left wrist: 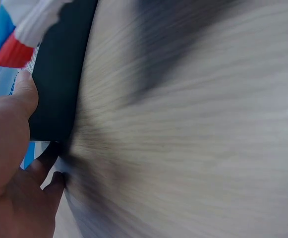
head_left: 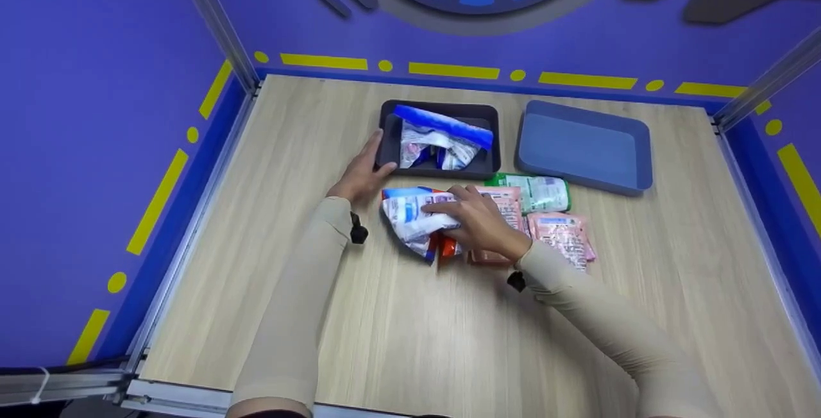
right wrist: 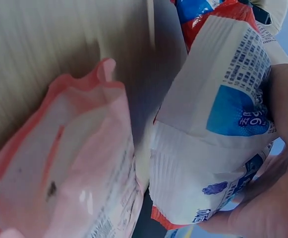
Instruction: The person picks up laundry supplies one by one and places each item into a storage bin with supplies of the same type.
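My right hand (head_left: 478, 219) grips a white, blue and red snack bag (right wrist: 213, 129), its crimped back seam facing the right wrist camera. In the head view this bag is over the wood table, in front of a black tray (head_left: 442, 173). My left hand (head_left: 362, 177) holds the tray's near left corner, thumb at the front rim and fingers along the left side. Inside the tray lies a white bag with a blue top band (head_left: 442, 128). Beside the right hand is a pink packet (right wrist: 74, 158), partly covered by the hand in the head view.
A grey-blue tray (head_left: 584, 145) stands at the back right. Between it and the hands lie a green and white packet (head_left: 545, 193) and another pink packet (head_left: 561, 235). Purple panels (head_left: 321, 33) and metal posts enclose the table at the back and sides.
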A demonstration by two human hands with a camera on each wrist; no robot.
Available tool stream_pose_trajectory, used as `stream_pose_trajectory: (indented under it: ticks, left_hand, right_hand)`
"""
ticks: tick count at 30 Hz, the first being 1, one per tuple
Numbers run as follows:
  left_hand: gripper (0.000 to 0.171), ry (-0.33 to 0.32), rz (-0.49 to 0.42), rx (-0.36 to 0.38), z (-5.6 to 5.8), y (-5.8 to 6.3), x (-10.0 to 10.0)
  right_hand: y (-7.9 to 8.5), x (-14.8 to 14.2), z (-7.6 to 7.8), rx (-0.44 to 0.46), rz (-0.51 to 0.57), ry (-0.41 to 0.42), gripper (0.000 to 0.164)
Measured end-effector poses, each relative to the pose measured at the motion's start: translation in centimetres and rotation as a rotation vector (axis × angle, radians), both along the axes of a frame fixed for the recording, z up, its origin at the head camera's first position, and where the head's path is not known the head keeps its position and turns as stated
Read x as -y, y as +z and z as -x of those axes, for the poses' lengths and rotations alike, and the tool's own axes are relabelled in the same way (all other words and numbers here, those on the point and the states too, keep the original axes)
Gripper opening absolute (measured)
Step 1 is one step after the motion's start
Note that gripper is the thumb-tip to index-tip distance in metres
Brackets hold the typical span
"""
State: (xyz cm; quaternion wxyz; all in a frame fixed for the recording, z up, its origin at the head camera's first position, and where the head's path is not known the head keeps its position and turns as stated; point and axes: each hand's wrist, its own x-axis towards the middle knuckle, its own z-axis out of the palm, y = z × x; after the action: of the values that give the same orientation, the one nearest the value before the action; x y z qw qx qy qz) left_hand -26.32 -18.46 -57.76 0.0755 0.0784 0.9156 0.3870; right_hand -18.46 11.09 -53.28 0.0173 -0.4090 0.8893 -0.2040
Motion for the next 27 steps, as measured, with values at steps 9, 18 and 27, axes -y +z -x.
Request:
stream_pose_trajectory:
  ticks: [9, 18, 27]
  left_hand:
    - [0.082, -0.018, 0.006, -0.026, -0.1, 0.2, 0.0]
    - [0.081, -0.011, 0.015, -0.017, -0.3, 0.1, 0.0]
    - [0.081, 0.012, 0.031, 0.013, 0.0, 0.0, -0.1]
  right_hand:
    - [0.9, -0.4, 0.5, -0.019, 0.043, -0.02, 0.057]
    - [1.9, -0.7, 1.0, 0.02, 0.035, -0.071, 0.058]
    - [2.4, -1.1, 2.0, -0.041, 0.1, -0.059, 0.057]
